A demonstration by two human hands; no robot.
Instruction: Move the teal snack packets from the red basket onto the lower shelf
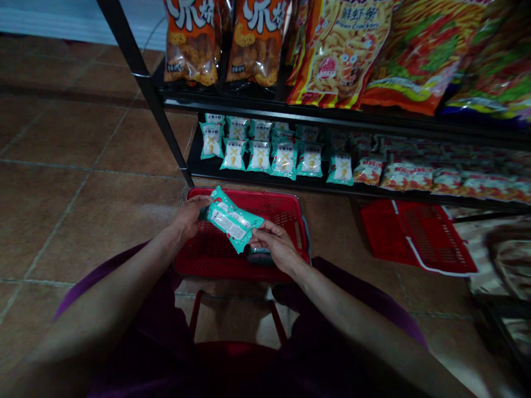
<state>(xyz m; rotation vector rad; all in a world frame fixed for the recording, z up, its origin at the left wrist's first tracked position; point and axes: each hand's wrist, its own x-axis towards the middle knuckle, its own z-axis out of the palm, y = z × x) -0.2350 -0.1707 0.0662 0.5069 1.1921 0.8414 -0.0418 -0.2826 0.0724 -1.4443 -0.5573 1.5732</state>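
Note:
Between my two hands is a teal snack packet (230, 221), its printed back label facing up. My left hand (191, 216) pinches the upper left end, and my right hand (276, 243) grips the lower right end. Both hands are closed on it above a red plastic basket (284, 204) on the floor. Inside the basket, below the right hand, lies another item, partly hidden. In front, several similar teal packets (285, 158) stand in rows on the low black shelf (249, 176).
Orange-and-white packets (409, 176) continue along the low shelf to the right. Large snack bags (344, 52) fill the shelf above. A black shelf post (160, 119) rises at left. A second red basket (415, 235) sits on the tiled floor at right.

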